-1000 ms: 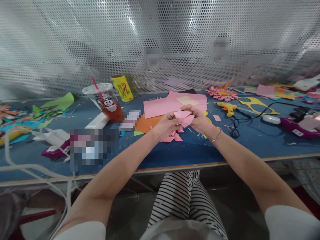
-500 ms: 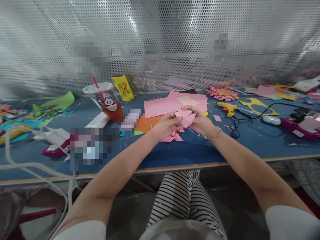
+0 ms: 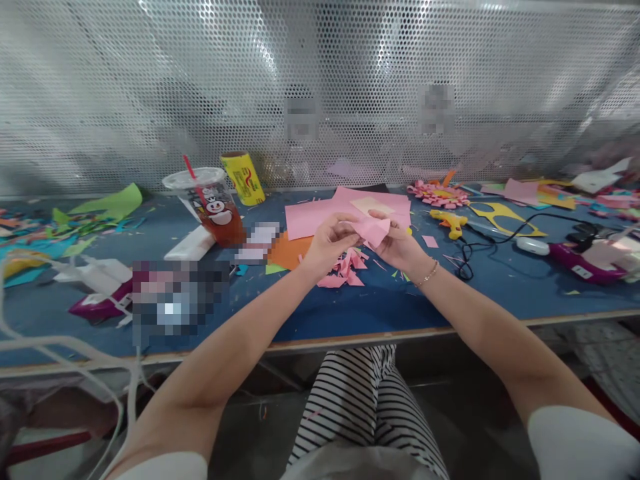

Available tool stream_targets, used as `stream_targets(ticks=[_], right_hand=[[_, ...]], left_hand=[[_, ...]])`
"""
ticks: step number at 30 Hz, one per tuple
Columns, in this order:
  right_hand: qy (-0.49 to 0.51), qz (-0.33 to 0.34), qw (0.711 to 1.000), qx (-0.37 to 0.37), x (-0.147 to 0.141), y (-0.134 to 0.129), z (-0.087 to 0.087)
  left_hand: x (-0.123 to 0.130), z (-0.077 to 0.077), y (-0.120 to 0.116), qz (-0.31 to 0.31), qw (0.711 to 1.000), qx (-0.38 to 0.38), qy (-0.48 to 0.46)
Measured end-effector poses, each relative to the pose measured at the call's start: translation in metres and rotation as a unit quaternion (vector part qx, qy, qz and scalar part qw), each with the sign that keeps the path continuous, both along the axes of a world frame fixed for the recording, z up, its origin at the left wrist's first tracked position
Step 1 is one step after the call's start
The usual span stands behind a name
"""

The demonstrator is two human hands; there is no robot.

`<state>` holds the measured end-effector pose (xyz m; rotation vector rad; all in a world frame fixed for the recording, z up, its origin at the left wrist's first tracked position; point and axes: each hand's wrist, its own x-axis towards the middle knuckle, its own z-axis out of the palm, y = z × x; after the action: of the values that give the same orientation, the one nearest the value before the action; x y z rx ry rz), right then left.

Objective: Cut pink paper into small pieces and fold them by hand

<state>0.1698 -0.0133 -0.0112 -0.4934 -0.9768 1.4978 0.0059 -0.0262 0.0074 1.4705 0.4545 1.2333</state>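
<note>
Between my two hands is a small folded piece of pink paper (image 3: 374, 231), held above the blue table. My left hand (image 3: 330, 241) pinches its left side with thumb and fingers. On the right edge, my right hand (image 3: 400, 250) grips the same paper, its fingers partly hidden behind it. Below my hands lies a loose pile of pink paper strips (image 3: 345, 270). Behind them are large pink sheets (image 3: 313, 217), with a cream piece (image 3: 373, 205) on top. An orange sheet (image 3: 285, 250) shows beside my left hand.
A lidded drink cup (image 3: 217, 217) and a yellow tube (image 3: 243, 180) stand at the left. On the right lie a yellow glue gun (image 3: 450, 221), its black cord, a cut yellow sheet (image 3: 505, 219) and a fringed pink paper piece (image 3: 440, 193). White cables (image 3: 65, 347) cross the left edge.
The pink paper has been turned in my hands: its crossing folds faced me before, and now a smoother face shows. My left fingers have shifted along its left side. The view has moved slightly.
</note>
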Motion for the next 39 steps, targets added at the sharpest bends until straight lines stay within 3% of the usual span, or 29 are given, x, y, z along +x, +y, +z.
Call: stream_targets(ticks=[5,7,19,39], right_hand=[[0.007,0.005,1.000,-0.022,-0.005,-0.003,0.003],[0.000,0.008,1.000,-0.015,-0.006,-0.004,0.003],[-0.013,0.094,0.995,0.019,-0.008,-0.002,-0.004],[0.009,0.102,0.995,-0.004,-0.013,-0.009,-0.001]], left_hand=[[0.001,0.001,0.001,0.169,0.982,0.068,0.040],[0.001,0.000,0.001,0.196,0.976,0.087,0.048],[0.005,-0.005,-0.003,0.216,0.961,0.143,0.098],[0.006,-0.004,-0.004,0.255,0.940,0.189,0.121]])
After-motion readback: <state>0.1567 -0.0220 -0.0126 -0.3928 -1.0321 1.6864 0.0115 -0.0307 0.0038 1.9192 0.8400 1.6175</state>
